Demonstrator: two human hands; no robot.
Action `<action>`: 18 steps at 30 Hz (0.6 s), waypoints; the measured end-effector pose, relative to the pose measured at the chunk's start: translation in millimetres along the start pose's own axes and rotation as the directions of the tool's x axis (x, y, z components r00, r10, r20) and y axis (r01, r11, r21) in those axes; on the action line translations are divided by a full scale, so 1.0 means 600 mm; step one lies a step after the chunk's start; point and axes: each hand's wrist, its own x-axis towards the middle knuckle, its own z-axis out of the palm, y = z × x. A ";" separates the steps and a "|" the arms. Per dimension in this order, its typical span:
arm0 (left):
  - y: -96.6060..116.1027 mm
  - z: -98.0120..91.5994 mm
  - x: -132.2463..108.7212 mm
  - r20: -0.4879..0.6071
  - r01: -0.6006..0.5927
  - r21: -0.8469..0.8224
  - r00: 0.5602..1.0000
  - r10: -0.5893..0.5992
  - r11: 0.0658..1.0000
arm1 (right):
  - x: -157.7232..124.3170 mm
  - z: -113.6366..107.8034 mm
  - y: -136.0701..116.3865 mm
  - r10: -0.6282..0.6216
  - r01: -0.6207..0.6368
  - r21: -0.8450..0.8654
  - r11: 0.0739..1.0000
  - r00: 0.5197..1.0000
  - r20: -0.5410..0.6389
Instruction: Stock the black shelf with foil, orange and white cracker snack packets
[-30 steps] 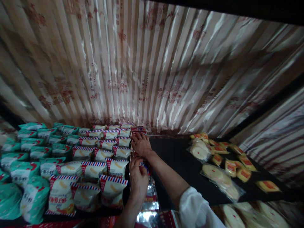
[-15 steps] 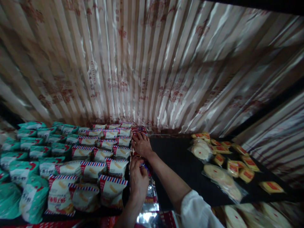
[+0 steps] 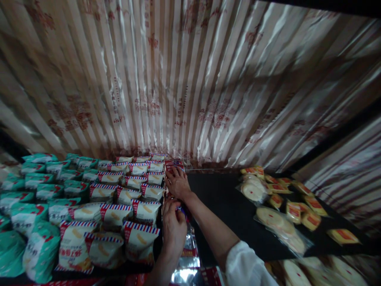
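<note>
My right hand (image 3: 177,184) lies palm down, fingers stretched out, on the far part of a narrow row of shiny red and silver packets (image 3: 175,163). Just nearer to me, my left hand (image 3: 174,225) rests on the same row with its fingers curled. A small bluish patch shows by the left thumb, but what those fingers hold is hidden. Directly left of both hands stand white snack bags (image 3: 148,212) with red and blue striped tops, in several rows. Part of the packet row (image 3: 188,242) runs out from under my left hand toward me.
Green snack bags (image 3: 28,218) fill the far left. On the black shelf (image 3: 217,210) to the right lie small yellow packets (image 3: 311,219) and clear-wrapped round flat pieces (image 3: 275,219). Pleated printed sheeting (image 3: 190,79) hangs behind. More round pieces (image 3: 297,274) lie at the lower right.
Both hands stay in nearly the same place on the packet row. The view has shifted very slightly.
</note>
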 end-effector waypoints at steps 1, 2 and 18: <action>-0.001 -0.001 0.000 0.002 0.001 0.004 1.000 -0.001 1.000 | 0.000 0.000 -0.002 -0.005 0.005 -0.007 1.000 1.000 0.001; -0.001 -0.002 0.001 0.002 -0.001 0.007 1.000 0.001 1.000 | 0.001 0.000 -0.003 -0.011 0.011 -0.015 1.000 1.000 -0.002; -0.001 -0.009 0.001 -0.047 -0.012 0.005 0.999 0.012 1.000 | 0.014 -0.018 -0.017 -0.011 0.011 0.013 1.000 1.000 0.011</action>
